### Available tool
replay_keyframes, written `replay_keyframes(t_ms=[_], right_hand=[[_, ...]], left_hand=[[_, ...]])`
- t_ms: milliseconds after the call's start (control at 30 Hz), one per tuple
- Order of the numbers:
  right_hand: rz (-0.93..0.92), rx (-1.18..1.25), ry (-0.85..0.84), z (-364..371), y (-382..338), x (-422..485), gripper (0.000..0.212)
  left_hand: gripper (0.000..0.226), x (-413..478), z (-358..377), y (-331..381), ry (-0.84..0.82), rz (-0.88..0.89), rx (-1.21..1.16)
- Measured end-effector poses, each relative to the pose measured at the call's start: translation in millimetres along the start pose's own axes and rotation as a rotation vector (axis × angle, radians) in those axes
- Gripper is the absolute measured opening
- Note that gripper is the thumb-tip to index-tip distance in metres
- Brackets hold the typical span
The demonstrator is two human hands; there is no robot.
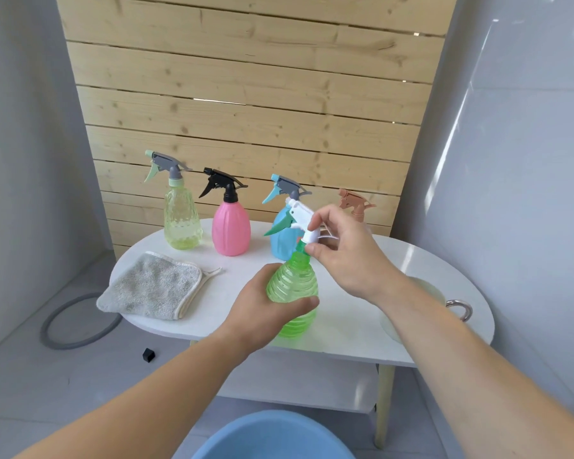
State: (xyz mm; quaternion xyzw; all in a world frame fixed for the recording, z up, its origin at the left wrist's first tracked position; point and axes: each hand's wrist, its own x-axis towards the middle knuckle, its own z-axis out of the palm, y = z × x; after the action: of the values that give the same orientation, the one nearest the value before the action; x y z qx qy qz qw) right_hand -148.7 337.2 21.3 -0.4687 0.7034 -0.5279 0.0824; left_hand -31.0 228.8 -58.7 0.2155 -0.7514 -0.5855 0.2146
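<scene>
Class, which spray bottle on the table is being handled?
The green ribbed spray bottle in front: the left hand grips its body, the right hand pinches its white spray head. The other four bottles stand behind, unheld.

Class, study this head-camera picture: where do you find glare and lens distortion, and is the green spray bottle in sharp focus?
Head view: glare streaks the right wall and dots the table; head view: wide-angle distortion slants the wooden panel; head view: the green spray bottle, held by the left hand and the right hand, is sharp, and the shadows are soft.
</scene>
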Motion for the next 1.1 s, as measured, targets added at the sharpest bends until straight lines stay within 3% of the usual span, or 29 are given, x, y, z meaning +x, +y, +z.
replay_keyframes(t_ms=[67, 233, 400, 767, 1000, 1100], right_hand=[[-0.010, 0.005, -0.019, 1, 7, 4, 0.037], [0.001, -0.028, -0.086, 3, 22, 18, 0.075], [0.003, -0.035, -0.120, 4, 32, 24, 0.063], [0.010, -0.086, -0.154, 8, 38, 28, 0.060], [-0.004, -0.120, -0.213, 6, 38, 29, 0.060], [0.006, -0.134, -0.203, 8, 37, 27, 0.058]], left_hand=[[0.047, 7, 3, -1, -0.005, 0.003, -0.020], [0.049, 18, 6, -10, -0.002, -0.004, -0.030], [0.049, 25, 6, -18, 0.009, -0.016, -0.038], [0.053, 30, 8, -21, 0.000, -0.006, -0.030], [0.080, 31, -6, -30, -0.136, 0.060, 0.071], [0.081, 30, -8, -33, -0.121, 0.101, 0.102]])
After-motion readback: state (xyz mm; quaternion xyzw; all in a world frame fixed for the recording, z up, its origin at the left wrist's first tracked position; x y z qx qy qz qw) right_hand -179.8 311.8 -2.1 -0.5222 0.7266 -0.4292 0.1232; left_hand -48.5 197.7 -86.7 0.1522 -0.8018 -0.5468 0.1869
